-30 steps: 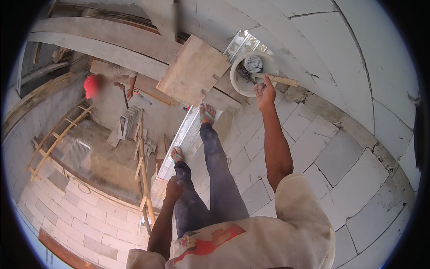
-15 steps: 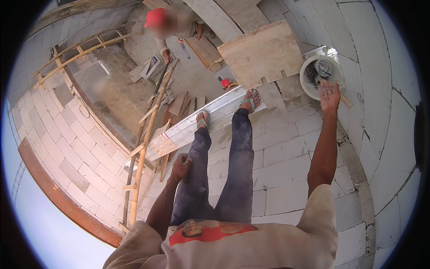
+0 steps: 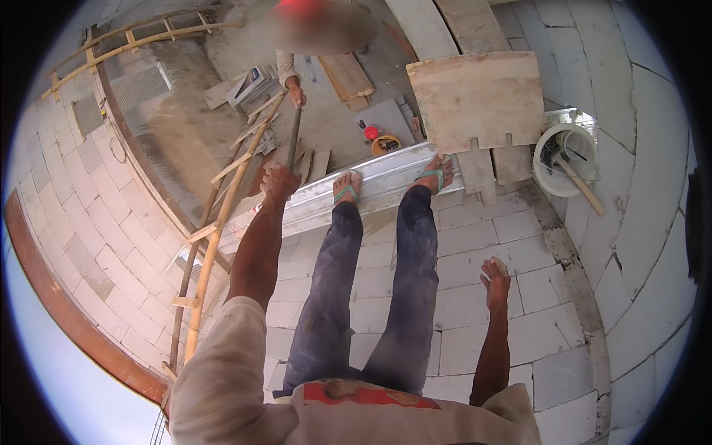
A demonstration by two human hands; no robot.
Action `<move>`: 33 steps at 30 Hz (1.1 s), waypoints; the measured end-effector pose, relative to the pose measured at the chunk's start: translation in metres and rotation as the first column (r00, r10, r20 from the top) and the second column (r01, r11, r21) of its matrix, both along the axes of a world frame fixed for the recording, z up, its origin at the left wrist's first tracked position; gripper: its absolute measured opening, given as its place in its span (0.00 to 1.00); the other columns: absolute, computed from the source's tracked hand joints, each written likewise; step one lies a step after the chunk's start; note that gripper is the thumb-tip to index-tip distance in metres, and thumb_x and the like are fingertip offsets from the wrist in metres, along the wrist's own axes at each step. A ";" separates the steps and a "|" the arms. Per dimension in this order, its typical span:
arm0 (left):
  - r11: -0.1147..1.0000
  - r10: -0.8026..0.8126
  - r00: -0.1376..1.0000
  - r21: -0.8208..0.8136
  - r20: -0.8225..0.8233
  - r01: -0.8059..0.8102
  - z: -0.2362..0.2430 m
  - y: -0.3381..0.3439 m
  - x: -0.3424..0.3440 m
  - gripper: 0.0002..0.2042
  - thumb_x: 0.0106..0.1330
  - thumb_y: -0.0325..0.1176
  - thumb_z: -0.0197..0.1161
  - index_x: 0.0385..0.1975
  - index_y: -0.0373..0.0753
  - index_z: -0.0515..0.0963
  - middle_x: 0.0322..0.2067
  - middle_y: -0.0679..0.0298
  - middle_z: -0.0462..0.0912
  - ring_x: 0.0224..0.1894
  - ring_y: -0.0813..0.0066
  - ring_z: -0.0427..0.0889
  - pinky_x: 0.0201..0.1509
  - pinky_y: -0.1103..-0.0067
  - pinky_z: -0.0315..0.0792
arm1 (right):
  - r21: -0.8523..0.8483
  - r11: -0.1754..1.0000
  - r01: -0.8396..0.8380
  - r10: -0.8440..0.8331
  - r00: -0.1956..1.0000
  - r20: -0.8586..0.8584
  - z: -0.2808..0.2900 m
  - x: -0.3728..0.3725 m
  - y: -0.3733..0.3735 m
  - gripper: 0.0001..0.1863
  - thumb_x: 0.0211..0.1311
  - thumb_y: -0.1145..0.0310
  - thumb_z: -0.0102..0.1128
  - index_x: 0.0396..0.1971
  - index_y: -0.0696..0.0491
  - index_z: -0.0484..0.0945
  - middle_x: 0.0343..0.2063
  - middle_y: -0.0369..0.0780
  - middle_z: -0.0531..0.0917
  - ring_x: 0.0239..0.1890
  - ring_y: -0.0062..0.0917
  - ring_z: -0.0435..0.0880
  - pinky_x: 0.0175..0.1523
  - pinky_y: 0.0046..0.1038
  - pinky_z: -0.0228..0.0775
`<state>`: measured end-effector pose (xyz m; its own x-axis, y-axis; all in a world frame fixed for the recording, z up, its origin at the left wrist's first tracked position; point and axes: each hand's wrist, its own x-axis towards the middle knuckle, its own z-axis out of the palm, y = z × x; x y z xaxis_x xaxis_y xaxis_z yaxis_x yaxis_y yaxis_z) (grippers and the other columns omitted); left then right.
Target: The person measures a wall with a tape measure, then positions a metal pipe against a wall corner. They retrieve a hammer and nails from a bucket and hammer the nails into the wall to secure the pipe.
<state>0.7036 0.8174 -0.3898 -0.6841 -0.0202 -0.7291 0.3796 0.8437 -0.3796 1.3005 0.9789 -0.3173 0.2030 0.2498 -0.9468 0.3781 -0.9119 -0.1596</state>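
Observation:
My left hand reaches forward, fingers closed around the lower end of a dark grey bar. A co-worker's hand is at the bar's upper end. Below and beside it, my right hand hangs over the pale block wall, fingers loosely apart with nothing in them. A white bucket is beyond my right hand; in it are a clear container and a tool with a wooden handle.
My feet stand on a silvery metal plank. A bamboo ladder leans at left. Worn wooden boards are ahead at right. On the lower floor lie planks and an orange tub. Block walls rise at right.
My left hand has moved up and forward from beside my leg and taken hold of the bar. My right hand has drawn back from the bucket. The co-worker has come closer.

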 end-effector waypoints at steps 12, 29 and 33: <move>0.432 0.670 0.535 0.316 0.514 -0.844 0.020 -0.038 0.022 0.09 0.64 0.28 0.59 0.22 0.33 0.74 0.17 0.61 0.74 0.14 0.71 0.72 0.16 0.72 0.67 | -0.027 0.941 -0.337 0.331 0.936 -0.121 0.035 -0.071 -0.103 0.31 0.68 0.51 0.66 0.60 0.59 0.74 0.50 0.44 0.84 0.53 0.31 0.83 0.59 0.33 0.73; 0.666 -0.674 0.563 0.723 0.478 0.184 0.423 -0.049 0.079 0.20 0.70 0.42 0.61 0.48 0.30 0.71 0.34 0.36 0.83 0.41 0.32 0.82 0.45 0.54 0.75 | -0.142 0.752 0.644 -0.447 0.340 -0.828 0.287 -0.311 -0.154 0.27 0.75 0.52 0.57 0.60 0.59 0.70 0.49 0.46 0.81 0.53 0.36 0.83 0.58 0.41 0.78; 0.493 -0.867 0.275 0.794 0.415 0.357 0.425 0.003 0.101 0.21 0.69 0.43 0.63 0.49 0.30 0.72 0.33 0.35 0.83 0.40 0.33 0.83 0.44 0.54 0.76 | -0.048 0.442 0.896 -0.475 0.188 -0.860 0.318 -0.296 -0.137 0.16 0.75 0.55 0.59 0.46 0.50 0.69 0.33 0.38 0.78 0.37 0.31 0.82 0.48 0.44 0.79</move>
